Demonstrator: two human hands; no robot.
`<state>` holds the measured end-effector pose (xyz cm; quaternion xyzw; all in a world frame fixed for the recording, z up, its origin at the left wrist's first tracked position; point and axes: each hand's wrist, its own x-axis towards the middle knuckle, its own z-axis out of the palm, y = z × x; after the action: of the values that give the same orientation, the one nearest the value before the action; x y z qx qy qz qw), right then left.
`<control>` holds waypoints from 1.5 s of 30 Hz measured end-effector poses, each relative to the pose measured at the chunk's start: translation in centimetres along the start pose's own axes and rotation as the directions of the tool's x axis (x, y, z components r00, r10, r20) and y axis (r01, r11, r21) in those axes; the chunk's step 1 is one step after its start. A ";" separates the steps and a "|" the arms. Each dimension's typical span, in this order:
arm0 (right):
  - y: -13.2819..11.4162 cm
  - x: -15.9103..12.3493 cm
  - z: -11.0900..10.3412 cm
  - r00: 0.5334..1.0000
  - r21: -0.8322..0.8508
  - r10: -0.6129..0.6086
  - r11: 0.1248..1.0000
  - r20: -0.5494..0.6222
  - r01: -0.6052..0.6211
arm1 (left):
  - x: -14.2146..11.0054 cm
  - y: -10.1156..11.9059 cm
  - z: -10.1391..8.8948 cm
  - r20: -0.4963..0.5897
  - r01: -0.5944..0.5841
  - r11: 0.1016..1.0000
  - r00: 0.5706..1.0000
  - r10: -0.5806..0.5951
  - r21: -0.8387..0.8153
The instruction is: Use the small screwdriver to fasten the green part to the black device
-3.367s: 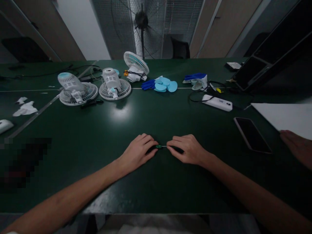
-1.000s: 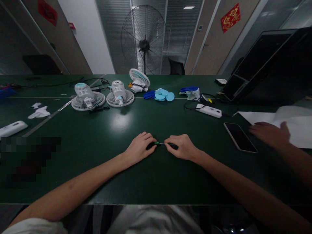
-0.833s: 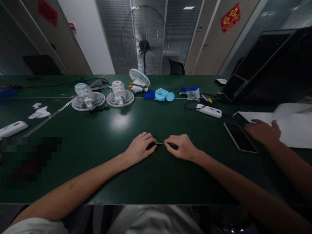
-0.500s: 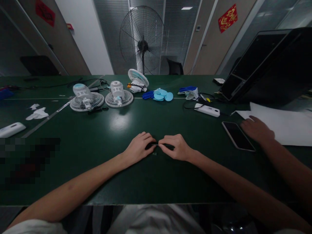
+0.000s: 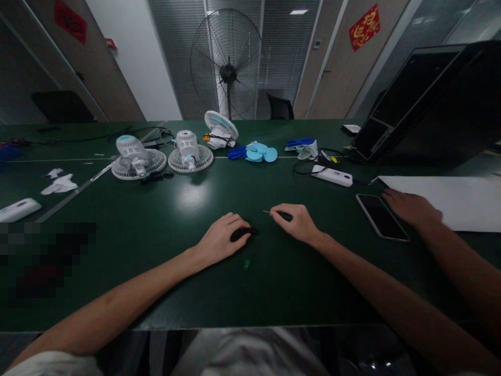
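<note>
Filling the middle and lower frame, a smooth dark-green tabletop [image 5: 168,308] carries three white plastic fans [image 5: 188,143] from the upper left toward the upper centre. A flat white paper sheet [image 5: 469,201] lies at the right edge, another person's hand [image 5: 415,207] at its left end. The left hand [image 5: 223,236], just left of centre, and the right hand [image 5: 298,221], right of centre and slightly higher, are each closed in a grip. A dark-screened, pale-edged rectangular phone [image 5: 382,217] lies at right, beside the other person's hand. The left hand grips a black elongated object [image 5: 242,233], its end jutting rightward past the fingertips. The right hand pinches a slim tool [image 5: 266,211], its thin metal shaft pointing left, apart from the black object. A small shiny green piece [image 5: 246,265] lies loose at lower centre, below the left fingertips.
</note>
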<state>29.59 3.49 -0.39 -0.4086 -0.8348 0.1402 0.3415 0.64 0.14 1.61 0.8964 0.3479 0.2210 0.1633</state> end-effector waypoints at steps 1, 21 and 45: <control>-0.1 0.0 0.1 1.000 -0.010 -0.004 1.000 0.004 0.004 | -0.3 0.4 -0.4 0.017 -0.037 0.999 0.999 0.037 -0.017; -0.5 0.0 -0.1 0.996 -0.024 -0.055 0.998 0.066 0.057 | -6.1 -9.4 -7.0 0.089 -0.064 0.982 0.995 0.048 0.176; -0.2 0.0 0.0 0.991 -0.008 -0.066 0.998 0.118 0.067 | -7.9 -14.5 -10.0 -0.214 0.370 0.805 0.929 -0.303 0.464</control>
<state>29.43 3.36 -0.26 -0.3736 -0.8674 0.1476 0.2938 -17.67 6.25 1.36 0.8154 0.5562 0.1494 -0.0590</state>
